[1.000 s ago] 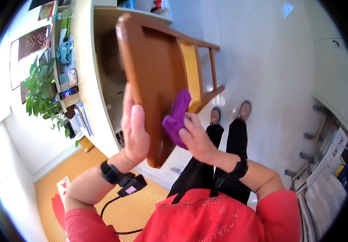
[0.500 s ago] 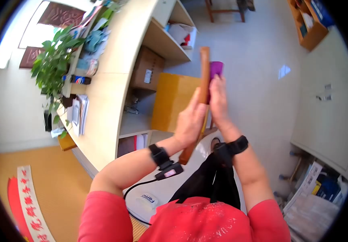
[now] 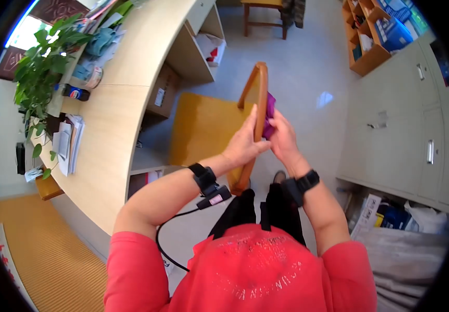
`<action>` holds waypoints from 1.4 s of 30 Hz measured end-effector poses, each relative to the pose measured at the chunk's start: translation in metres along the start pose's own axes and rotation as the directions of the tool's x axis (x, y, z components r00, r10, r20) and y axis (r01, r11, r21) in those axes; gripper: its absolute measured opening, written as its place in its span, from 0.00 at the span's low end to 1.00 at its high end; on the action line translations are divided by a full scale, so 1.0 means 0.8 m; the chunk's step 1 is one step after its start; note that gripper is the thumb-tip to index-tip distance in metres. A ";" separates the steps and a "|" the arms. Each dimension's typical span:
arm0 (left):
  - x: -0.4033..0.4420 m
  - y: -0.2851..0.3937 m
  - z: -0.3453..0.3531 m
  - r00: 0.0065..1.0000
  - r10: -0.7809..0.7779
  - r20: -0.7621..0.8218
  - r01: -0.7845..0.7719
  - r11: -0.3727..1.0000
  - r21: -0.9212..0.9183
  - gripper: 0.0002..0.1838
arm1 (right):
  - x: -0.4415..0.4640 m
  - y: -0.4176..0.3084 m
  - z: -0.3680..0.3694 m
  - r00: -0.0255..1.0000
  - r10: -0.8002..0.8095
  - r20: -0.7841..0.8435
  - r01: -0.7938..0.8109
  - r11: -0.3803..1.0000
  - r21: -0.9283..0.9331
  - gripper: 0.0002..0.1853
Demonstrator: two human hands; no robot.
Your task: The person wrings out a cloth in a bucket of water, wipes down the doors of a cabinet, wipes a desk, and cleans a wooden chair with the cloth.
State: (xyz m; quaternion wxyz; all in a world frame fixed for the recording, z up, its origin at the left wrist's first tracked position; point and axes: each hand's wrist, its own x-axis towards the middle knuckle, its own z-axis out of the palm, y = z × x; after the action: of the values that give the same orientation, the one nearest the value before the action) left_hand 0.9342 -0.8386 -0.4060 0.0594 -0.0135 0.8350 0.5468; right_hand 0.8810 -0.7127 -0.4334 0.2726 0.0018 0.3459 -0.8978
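Observation:
A wooden chair with a yellow seat stands before me, its brown backrest frame seen nearly edge-on. On the seat side of the backrest lies my left hand, fingers along it and thumb over the frame's edge, gripping it. My right hand is closed on a bunched purple cloth and presses it against the opposite face of the backrest. Part of the cloth is hidden behind the frame and my fingers. Both wrists wear black straps; a cable runs from the device by the left one.
A long pale desk with open shelves runs along the left, bearing a plant, papers and a Pepsi can. Grey metal cabinets stand at right. Another chair is farther off. A cardboard box sits under the desk.
My view has shifted, and the chair's backrest now appears more turned, showing its frame's curve. The cloth, flat under my right palm before, is now bunched in its bent fingers lower down.

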 end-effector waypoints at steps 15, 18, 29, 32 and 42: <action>0.000 0.047 0.003 0.963 -0.271 0.000 0.269 0.956 0.121 0.51 | 0.071 -0.168 -0.223 0.970 0.243 -0.021 -0.232 0.946 0.226 0.27; 0.000 0.048 0.001 0.932 -0.359 -0.056 0.363 0.924 0.119 0.50 | 0.089 -0.189 -0.254 0.961 0.264 -0.087 -0.247 0.954 0.170 0.28; 0.014 0.074 0.055 0.760 -0.396 -0.515 0.607 0.716 0.345 0.32 | 0.188 -0.201 -0.275 0.898 0.387 -0.207 -0.432 0.692 -0.579 0.12; 0.021 0.075 0.061 0.662 -0.455 -0.595 0.713 0.629 0.312 0.30 | 0.228 -0.191 -0.264 0.922 0.364 -0.131 -0.285 0.409 -0.867 0.11; 0.006 0.076 0.052 0.633 -0.371 -0.679 0.756 0.486 0.439 0.19 | 0.395 -0.136 -0.186 0.730 0.683 -0.010 -0.313 0.321 -0.894 0.16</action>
State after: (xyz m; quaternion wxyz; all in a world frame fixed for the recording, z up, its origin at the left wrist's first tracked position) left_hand 0.9276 -0.7759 -0.3679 0.0263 -0.4154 0.9021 0.1140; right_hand 0.5313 -0.7075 -0.5399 0.5645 -0.1929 0.6616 -0.4544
